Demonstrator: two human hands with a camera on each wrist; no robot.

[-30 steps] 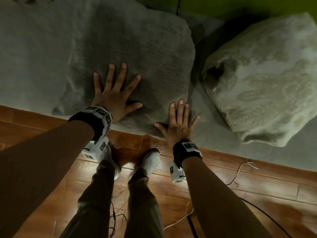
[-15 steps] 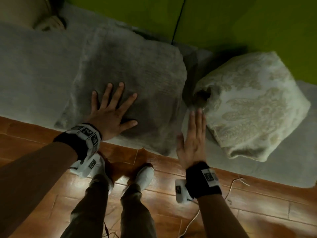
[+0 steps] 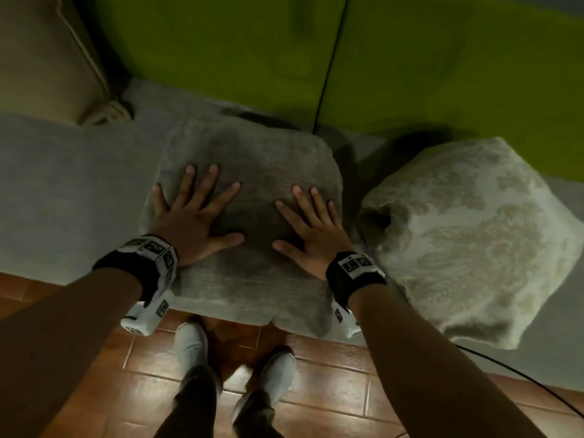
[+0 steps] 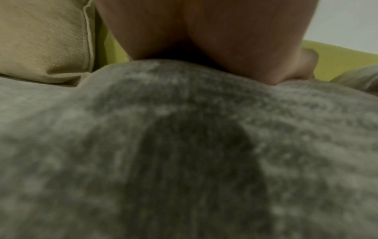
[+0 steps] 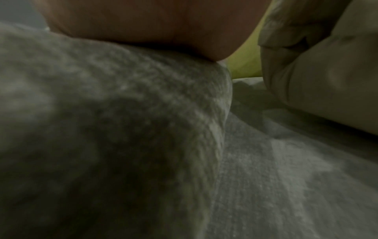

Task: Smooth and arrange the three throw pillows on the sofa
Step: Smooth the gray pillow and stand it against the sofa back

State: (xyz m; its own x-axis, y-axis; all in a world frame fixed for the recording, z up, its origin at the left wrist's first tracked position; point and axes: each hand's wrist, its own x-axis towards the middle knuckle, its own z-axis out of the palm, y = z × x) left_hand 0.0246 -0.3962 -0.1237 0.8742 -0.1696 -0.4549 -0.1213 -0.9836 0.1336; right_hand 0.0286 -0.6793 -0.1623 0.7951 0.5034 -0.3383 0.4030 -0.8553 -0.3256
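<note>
Both my palms, left hand (image 3: 189, 226) and right hand (image 3: 311, 233), press flat with fingers spread on the grey pillow (image 3: 252, 159) mid-sofa, smoothing it; next, I reckon, the patterned pillow (image 3: 467, 241) at three o'clock wants plumping

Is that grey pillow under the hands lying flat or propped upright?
Lying flat. The grey pillow rests face-up on the sofa seat, with the left hand and right hand spread flat on it.
</note>
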